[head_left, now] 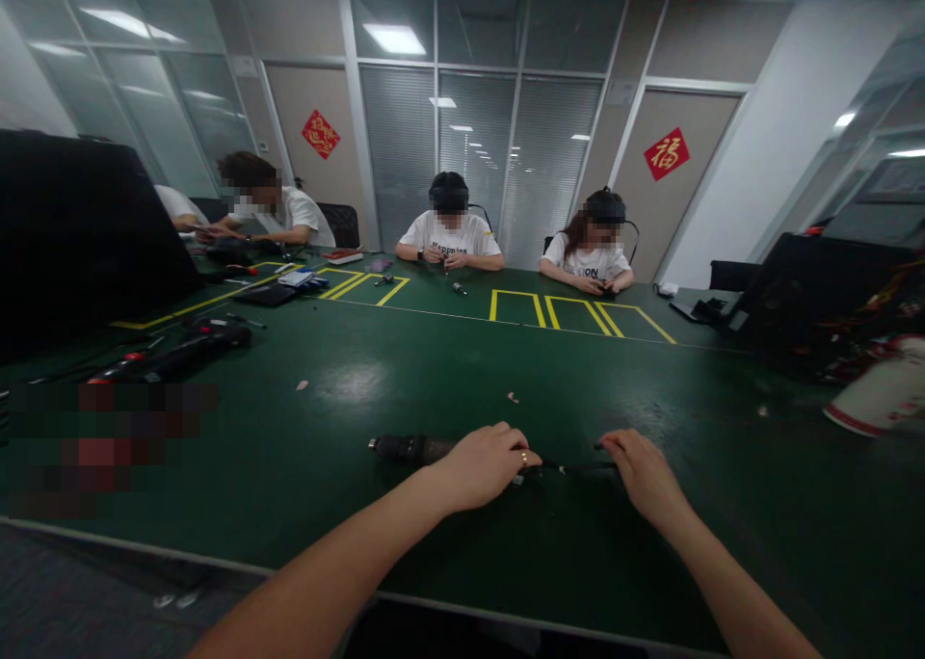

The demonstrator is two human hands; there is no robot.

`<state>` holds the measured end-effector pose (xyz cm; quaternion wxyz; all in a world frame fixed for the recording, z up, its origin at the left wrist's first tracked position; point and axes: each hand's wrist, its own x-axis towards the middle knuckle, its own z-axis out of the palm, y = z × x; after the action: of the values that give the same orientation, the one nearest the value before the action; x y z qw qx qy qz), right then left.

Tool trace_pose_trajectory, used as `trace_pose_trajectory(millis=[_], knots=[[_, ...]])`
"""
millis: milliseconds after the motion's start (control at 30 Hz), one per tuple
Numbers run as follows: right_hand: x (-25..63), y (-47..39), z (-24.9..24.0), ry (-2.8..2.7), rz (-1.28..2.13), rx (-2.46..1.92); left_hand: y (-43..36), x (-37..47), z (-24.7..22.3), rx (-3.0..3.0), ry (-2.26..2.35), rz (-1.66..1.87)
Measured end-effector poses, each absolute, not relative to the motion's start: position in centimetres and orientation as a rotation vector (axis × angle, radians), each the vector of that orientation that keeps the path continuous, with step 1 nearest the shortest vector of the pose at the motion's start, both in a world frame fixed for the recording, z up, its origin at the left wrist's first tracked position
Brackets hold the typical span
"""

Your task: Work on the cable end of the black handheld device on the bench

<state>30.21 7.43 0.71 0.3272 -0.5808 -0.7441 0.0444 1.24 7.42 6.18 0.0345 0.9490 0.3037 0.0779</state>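
A dark cylindrical tool with a small metal tip lies on the green table, its tip pointing left. My left hand, wearing a ring, is closed over the tool's right part and hides that end. A thin black cord runs from there toward my right hand. The fingertips of that hand are pinched on a small dark end piece; whether it belongs to the cord is unclear. Beneath my left fingers a small pale bit shows on the table.
Pale scraps lie beyond my hands on the table. Dark tools and a black monitor stand at left. Several people sit across, hands on small items. At right are a white container and dark equipment with wires.
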Motion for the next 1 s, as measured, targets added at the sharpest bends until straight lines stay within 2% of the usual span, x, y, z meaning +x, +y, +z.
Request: trace_pose_trajectory(millis=[200,400,533,700,767,867,1000], knots=[[27.1,7.8,1.4,-1.782,0.072,-1.518,6.9,2.7,4.7,2.906,1.176,0.147],[24.9,5.7,1.6,-1.917,0.197,-1.355,6.6,4.2,4.8,2.941,1.309,0.125],[27.9,4.6,0.9,-1.928,0.19,-1.402,6.4,5.1,4.5,2.944,1.302,0.109],[34.2,1.2,-2.1,-1.997,-0.1,-1.732,6.6,4.8,4.3,3.001,1.19,0.094],[35.3,-0.2,-2.7,-2.016,-0.119,-1.738,6.6,4.6,4.5,3.032,1.158,0.068],[34.8,-0.6,-1.9,-1.916,0.017,-1.756,6.4,4.4,4.7,3.066,1.092,0.05],[32.0,1.6,0.7,-1.74,0.534,-1.748,6.0,4.1,4.6,3.079,1.039,0.078]])
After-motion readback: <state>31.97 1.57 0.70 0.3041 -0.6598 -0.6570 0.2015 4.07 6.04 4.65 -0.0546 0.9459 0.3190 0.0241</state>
